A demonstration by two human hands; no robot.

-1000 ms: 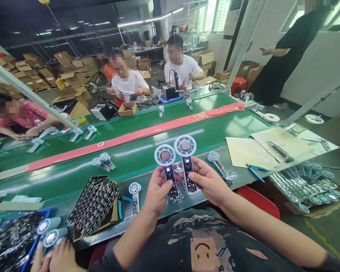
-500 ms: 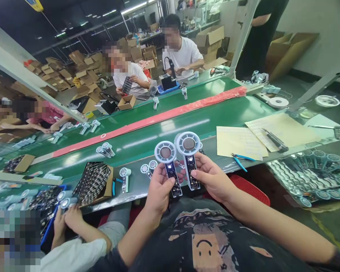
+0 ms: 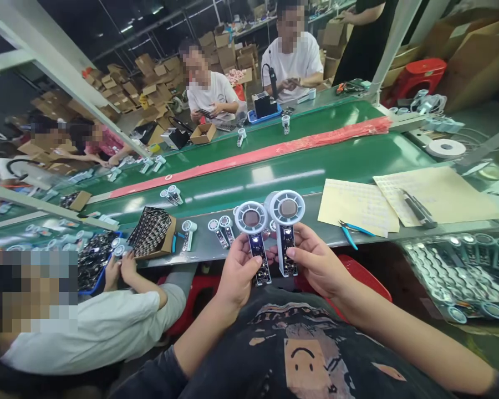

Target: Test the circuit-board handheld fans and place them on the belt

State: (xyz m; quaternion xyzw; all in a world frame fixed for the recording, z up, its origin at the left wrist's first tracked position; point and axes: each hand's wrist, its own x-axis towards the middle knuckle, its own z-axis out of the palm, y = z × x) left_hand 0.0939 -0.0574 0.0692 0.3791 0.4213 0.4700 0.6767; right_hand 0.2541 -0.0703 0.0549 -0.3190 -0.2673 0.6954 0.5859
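My left hand (image 3: 237,268) is closed around the lower body of a handheld fan (image 3: 251,219) with a round, pale blue ringed head. Its handle is uncovered, showing a dark circuit board with a small light glowing on it. A second handheld fan (image 3: 287,208) of the same kind stands upright beside it, gripped by my right hand (image 3: 316,256) with the thumb on the board. This board is lit near the top too. Both fans face me over the table's edge, their heads nearly touching. Behind my hands, more fans (image 3: 219,233) lie on the table, partly hidden.
Blue-handled cutters (image 3: 353,233) lie by paper sheets (image 3: 353,206) and a utility knife (image 3: 416,207) at right. A carton of circuit boards (image 3: 154,233) stands left. Beyond runs the green conveyor (image 3: 216,191). A co-worker (image 3: 103,327) sits close on my left; others work opposite.
The view has shifted left, showing more of the co-worker beside me. Both my hands keep hold of the two fans in nearly the same pose. Opposite, a co-worker has lowered a board panel.
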